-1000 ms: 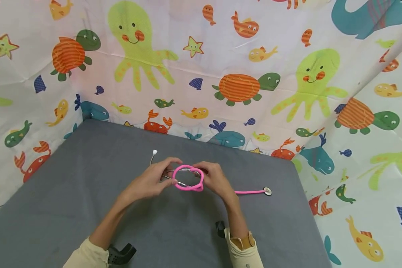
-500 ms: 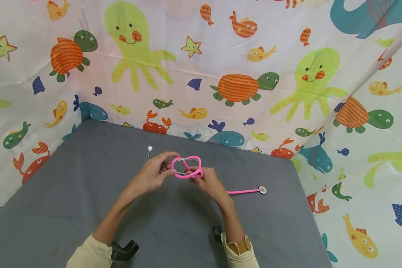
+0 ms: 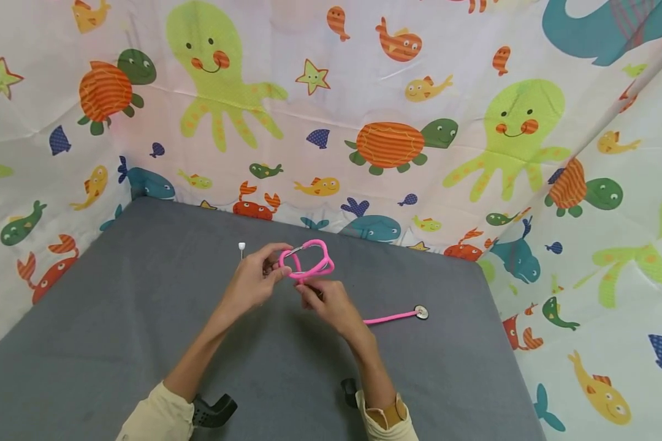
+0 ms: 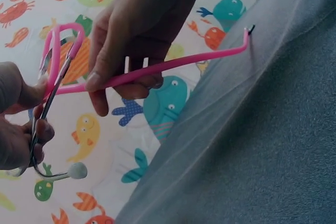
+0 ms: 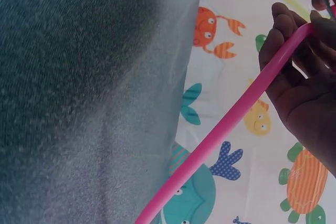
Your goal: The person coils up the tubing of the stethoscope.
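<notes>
A pink stethoscope (image 3: pixel 322 269) is held up above the grey surface, part of its tubing bent into a loop around its metal ear tubes (image 4: pixel 58 82). My left hand (image 3: pixel 251 282) pinches the loop's left side and the ear tubes between thumb and fingers. One white ear tip (image 3: pixel 241 246) sticks out behind that hand; it also shows in the left wrist view. Just below the loop, my right hand (image 3: pixel 333 306) pinches the tubing between thumb and fingers. From there the pink tube (image 5: pixel 215 135) runs right to the round chest piece (image 3: pixel 421 312), near the surface.
A grey cloth-covered table (image 3: pixel 447 380) lies under both hands. Behind and at the sides hangs a white curtain (image 3: pixel 287 37) printed with sea animals. Dark wrist-worn devices, such as the one at the left wrist (image 3: pixel 215 410), stand near the sleeves.
My right hand has moved from the loop's right side to below it, onto the tubing. The loop has risen and tilted, and the chest piece has shifted left.
</notes>
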The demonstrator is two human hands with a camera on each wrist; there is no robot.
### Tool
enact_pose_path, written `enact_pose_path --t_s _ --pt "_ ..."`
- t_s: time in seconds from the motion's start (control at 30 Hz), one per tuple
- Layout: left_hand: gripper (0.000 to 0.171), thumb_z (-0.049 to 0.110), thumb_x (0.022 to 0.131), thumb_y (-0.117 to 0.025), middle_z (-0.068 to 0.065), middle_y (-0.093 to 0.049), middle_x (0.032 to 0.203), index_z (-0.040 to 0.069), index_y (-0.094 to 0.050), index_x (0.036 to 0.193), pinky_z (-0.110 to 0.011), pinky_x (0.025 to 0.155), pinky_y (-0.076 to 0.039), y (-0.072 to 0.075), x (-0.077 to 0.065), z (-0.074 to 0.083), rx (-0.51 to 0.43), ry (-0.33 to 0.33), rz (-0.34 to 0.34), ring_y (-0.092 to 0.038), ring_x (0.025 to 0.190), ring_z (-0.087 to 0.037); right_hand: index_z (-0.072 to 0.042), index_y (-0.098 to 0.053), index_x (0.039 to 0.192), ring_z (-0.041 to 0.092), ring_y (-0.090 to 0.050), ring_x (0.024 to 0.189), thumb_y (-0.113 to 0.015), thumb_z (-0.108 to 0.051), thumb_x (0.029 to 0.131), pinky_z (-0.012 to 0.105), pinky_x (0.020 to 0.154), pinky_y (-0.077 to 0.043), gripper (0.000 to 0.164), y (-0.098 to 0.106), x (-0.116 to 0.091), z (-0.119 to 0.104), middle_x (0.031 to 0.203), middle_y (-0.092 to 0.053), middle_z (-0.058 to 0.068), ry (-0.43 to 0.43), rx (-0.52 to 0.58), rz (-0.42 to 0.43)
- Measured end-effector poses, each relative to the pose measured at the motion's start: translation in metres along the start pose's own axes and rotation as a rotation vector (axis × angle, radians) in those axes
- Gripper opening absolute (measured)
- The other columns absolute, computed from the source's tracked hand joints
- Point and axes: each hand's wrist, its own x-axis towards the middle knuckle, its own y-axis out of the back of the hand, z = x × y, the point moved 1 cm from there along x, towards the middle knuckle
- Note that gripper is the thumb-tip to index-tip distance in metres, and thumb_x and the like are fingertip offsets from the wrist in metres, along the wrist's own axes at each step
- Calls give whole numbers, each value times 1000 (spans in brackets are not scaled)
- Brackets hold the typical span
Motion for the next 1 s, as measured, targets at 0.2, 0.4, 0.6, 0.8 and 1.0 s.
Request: enact_pose_path --t_s 0.2,0.4,0.6,0.8,1.0 --pt "41 9 95 -76 -13 -61 85 3 -66 134 -25 61 -41 -6 1 2 6 46 76 -51 73 -19 -3 -74 109 5 -56 66 -63 -15 104 18 67 -51 17 -1 0 -10 74 -67 8 -15 -15 -43" --pt "40 12 96 -75 -13 -60 88 3 -66 134 -25 62 -40 -12 2 7 28 86 125 -52 77 -21 -8 -68 92 4 -48 61 -62 -19 106 18 60 -42 19 -2 -1 -22 69 -59 2 -34 -88 -89" --pt "43 10 94 -76 -16 -65 96 1 -65 135 -28 67 -45 -18 2 8 95 78 169 -58 83 -25 -7 -63 85 3 -39 55 -63 -21 105 16 54 -33 25 -3 -3 -37 63 -45 -5 -45 -244 -117" --pt "36 7 93 -77 -19 -67 99 -5 -68 126 -36 75 -50 -22 1 7 177 26 226 -59 86 -28 -7 -67 89 3 -41 55 -69 -22 102 14 54 -34 20 -4 -7 -52 64 -47 -4 -41 -347 -191" --pt "31 8 91 -79 -18 -70 102 -3 -71 119 -41 82 -46 -26 -1 7 306 -19 234 -60 90 -31 -10 -68 91 6 -45 60 -74 -22 98 15 59 -39 15 4 -10 -69 66 -50 -4 16 -511 -174"
